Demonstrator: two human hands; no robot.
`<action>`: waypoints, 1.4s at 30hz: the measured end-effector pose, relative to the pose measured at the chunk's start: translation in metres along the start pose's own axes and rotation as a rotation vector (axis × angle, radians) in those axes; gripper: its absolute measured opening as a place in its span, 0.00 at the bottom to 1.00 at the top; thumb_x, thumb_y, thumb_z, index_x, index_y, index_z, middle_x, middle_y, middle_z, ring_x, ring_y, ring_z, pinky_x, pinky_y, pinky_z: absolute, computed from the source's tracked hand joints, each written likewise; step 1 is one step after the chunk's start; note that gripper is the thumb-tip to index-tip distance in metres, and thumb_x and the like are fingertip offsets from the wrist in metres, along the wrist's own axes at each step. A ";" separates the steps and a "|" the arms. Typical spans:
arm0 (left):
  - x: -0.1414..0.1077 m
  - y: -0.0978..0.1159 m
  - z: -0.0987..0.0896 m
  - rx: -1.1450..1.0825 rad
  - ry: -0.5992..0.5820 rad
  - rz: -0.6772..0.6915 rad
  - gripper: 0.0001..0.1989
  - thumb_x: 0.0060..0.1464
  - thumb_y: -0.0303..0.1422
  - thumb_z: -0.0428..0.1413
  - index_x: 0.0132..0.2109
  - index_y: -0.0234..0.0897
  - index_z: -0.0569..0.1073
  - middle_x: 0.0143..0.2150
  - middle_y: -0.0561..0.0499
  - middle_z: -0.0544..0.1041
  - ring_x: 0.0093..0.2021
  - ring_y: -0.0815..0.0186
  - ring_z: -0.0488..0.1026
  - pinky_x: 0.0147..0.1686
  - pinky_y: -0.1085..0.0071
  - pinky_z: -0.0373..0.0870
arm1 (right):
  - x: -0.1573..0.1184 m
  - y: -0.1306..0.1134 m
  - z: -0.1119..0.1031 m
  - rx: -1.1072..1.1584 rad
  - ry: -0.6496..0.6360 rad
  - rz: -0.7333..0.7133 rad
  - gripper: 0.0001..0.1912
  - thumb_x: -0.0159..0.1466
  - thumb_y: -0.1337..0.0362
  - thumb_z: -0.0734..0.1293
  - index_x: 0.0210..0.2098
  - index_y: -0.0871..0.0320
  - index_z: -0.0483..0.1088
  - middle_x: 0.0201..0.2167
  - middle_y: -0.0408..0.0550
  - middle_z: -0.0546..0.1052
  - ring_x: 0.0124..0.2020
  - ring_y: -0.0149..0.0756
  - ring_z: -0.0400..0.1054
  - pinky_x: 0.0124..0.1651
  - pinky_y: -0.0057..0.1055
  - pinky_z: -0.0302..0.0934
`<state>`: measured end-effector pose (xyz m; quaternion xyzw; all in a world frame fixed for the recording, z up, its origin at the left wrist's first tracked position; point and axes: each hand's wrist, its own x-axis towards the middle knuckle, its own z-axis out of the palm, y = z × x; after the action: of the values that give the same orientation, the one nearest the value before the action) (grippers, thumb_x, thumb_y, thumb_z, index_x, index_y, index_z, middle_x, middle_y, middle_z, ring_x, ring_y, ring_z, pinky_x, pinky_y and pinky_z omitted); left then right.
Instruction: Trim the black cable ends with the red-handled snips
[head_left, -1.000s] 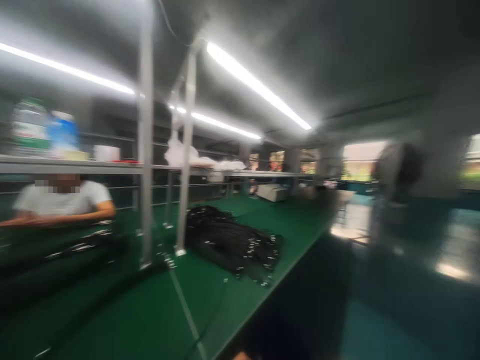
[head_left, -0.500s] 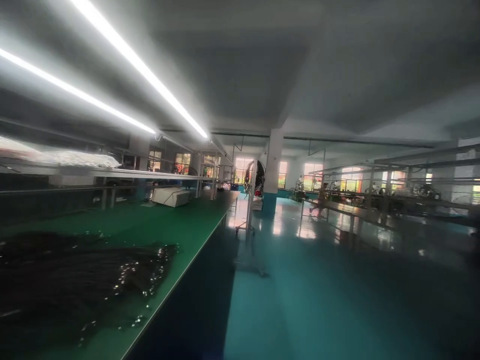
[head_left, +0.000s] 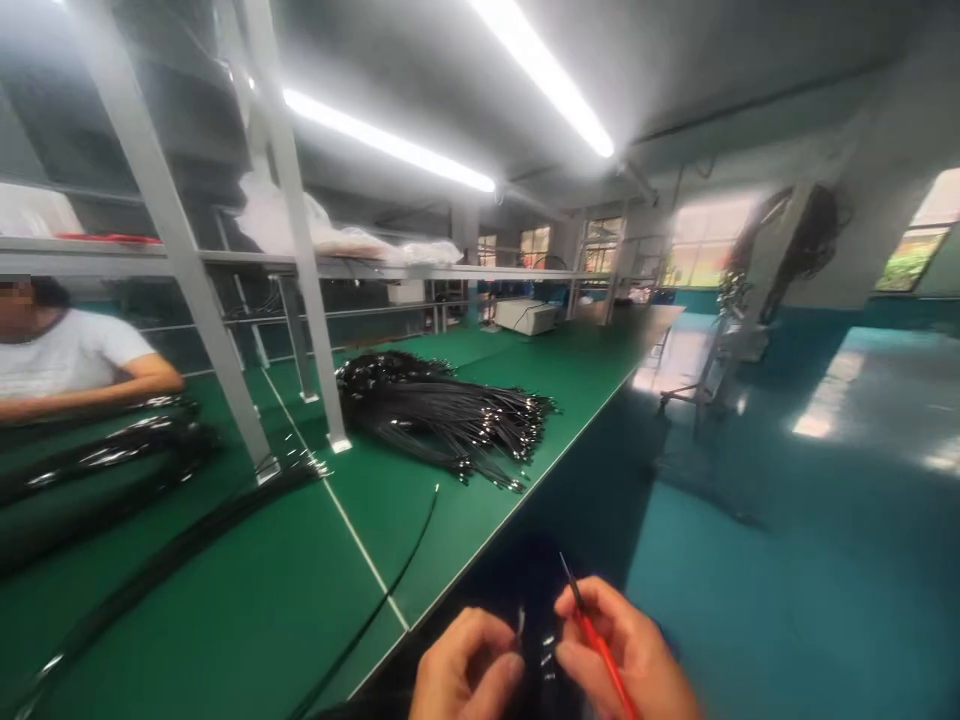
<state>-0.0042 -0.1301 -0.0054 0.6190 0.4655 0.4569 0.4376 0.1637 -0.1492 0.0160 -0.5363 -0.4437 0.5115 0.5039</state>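
Observation:
At the bottom of the head view, my left hand [head_left: 469,665] is closed in a pinch. A small shiny tip [head_left: 520,622] shows at its fingertips; what it belongs to cannot be made out. My right hand [head_left: 634,655] grips a slim red-handled tool [head_left: 604,658] with a thin dark shaft pointing up and away. Small blurred metallic bits [head_left: 548,650] lie between the hands. Both hands are just off the front edge of the green table [head_left: 480,500]. Left of them, a single black cable [head_left: 397,580] stretches over the table.
A heap of black cables [head_left: 450,410] with metal ends lies on the table. More cables [head_left: 187,530] run left past the shelf posts [head_left: 311,260]. A person [head_left: 82,350] sits across the table. Farther off are a white box [head_left: 525,317] and a wheeled rack [head_left: 712,350].
The view has swung left and down. My hands and the red tool have come into sight, as have the shelf posts and the person. The cable heap now appears farther right.

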 end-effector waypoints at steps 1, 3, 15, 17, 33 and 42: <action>-0.001 0.000 0.002 -0.064 -0.021 -0.014 0.08 0.44 0.37 0.59 0.25 0.36 0.72 0.22 0.55 0.70 0.25 0.67 0.65 0.27 0.74 0.61 | -0.002 -0.001 0.006 0.049 0.047 -0.020 0.12 0.47 0.68 0.72 0.30 0.54 0.67 0.20 0.35 0.70 0.19 0.28 0.63 0.23 0.23 0.58; -0.003 0.003 0.004 -0.153 -0.045 -0.083 0.07 0.44 0.34 0.59 0.26 0.36 0.70 0.21 0.56 0.68 0.23 0.69 0.62 0.25 0.75 0.59 | -0.007 -0.004 0.019 0.159 0.103 -0.041 0.16 0.46 0.69 0.72 0.34 0.54 0.68 0.25 0.40 0.75 0.27 0.33 0.69 0.32 0.27 0.63; -0.019 0.018 -0.008 -0.283 -0.092 -0.206 0.08 0.45 0.34 0.60 0.25 0.36 0.69 0.22 0.55 0.73 0.24 0.69 0.66 0.25 0.76 0.62 | -0.014 -0.004 0.050 0.460 0.165 -0.039 0.15 0.49 0.66 0.73 0.35 0.54 0.68 0.26 0.41 0.76 0.21 0.28 0.65 0.24 0.24 0.60; -0.020 0.018 -0.008 -0.314 -0.096 -0.229 0.10 0.44 0.35 0.61 0.24 0.36 0.68 0.21 0.55 0.71 0.23 0.70 0.64 0.24 0.76 0.60 | -0.017 -0.005 0.052 0.510 0.164 0.020 0.16 0.49 0.67 0.73 0.36 0.55 0.68 0.27 0.42 0.77 0.20 0.27 0.65 0.25 0.24 0.60; -0.020 0.023 -0.008 -0.240 -0.048 -0.269 0.13 0.43 0.37 0.61 0.22 0.35 0.66 0.19 0.57 0.65 0.21 0.71 0.58 0.22 0.76 0.56 | -0.013 0.000 0.057 0.507 0.177 -0.038 0.13 0.47 0.68 0.75 0.31 0.55 0.70 0.21 0.38 0.75 0.19 0.27 0.66 0.24 0.22 0.61; -0.023 0.025 -0.010 -0.355 -0.031 -0.310 0.15 0.40 0.38 0.64 0.22 0.35 0.67 0.17 0.58 0.66 0.18 0.75 0.55 0.20 0.77 0.56 | -0.017 -0.012 0.055 0.526 0.099 0.083 0.13 0.47 0.68 0.74 0.30 0.56 0.68 0.21 0.38 0.74 0.19 0.27 0.65 0.24 0.23 0.61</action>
<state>-0.0126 -0.1556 0.0168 0.4605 0.4604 0.4492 0.6117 0.1075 -0.1602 0.0313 -0.4291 -0.2482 0.6027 0.6253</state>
